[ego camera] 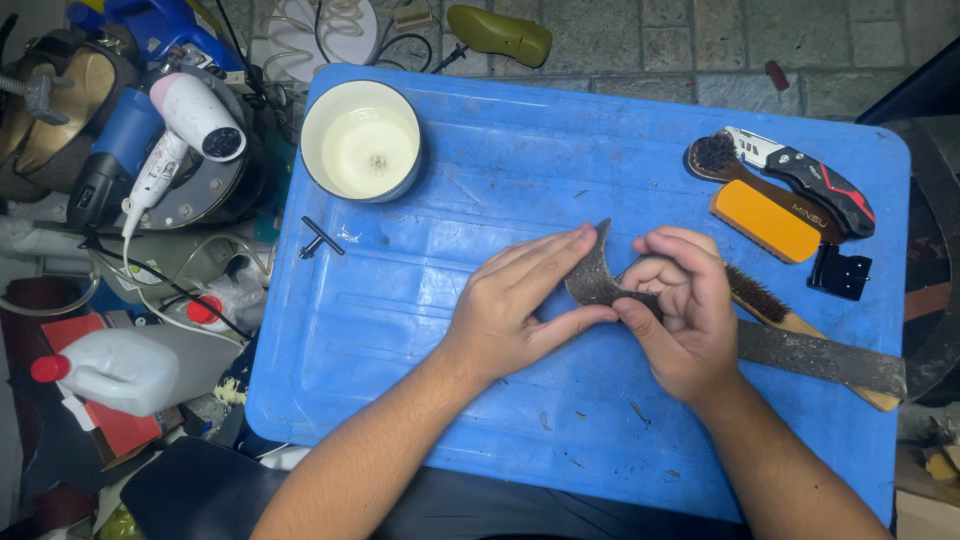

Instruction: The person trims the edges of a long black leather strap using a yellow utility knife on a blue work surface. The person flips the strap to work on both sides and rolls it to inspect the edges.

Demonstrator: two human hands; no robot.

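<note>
Strip [592,275] of dark, gritty material curls upward between your hands above the blue tray [520,160] — your left hand [520,300] grips it between thumb and flat fingers, your right hand [680,310] pinches its lower end. A long rasp [830,358] and a wooden brush [765,300] lie just under your right hand; farther off — a white tub [362,140] at the tray's top left corner.
</note>
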